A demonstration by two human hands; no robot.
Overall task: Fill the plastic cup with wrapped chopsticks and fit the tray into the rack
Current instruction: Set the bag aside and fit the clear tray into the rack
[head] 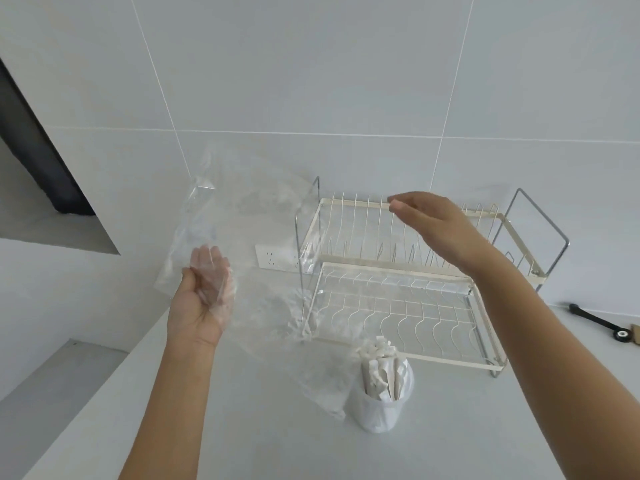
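A clear plastic tray [263, 237] is held up and tilted in front of the left end of the cream wire dish rack [398, 355]. My left hand [201, 303] grips the tray's left edge, with the fingers showing through the plastic. My right hand [429, 223] hovers over the rack's upper tier, fingertips pinched near the back rail; whether they hold the clear tray's edge is unclear. A white plastic cup [381, 407] stands on the counter in front of the rack, packed with several wrapped chopsticks [379, 358].
The rack stands against a tiled wall with a white socket [273, 259] behind its left end. A black tool [599, 322] lies on the counter at the far right. The counter's edge [114, 362] drops off to the left.
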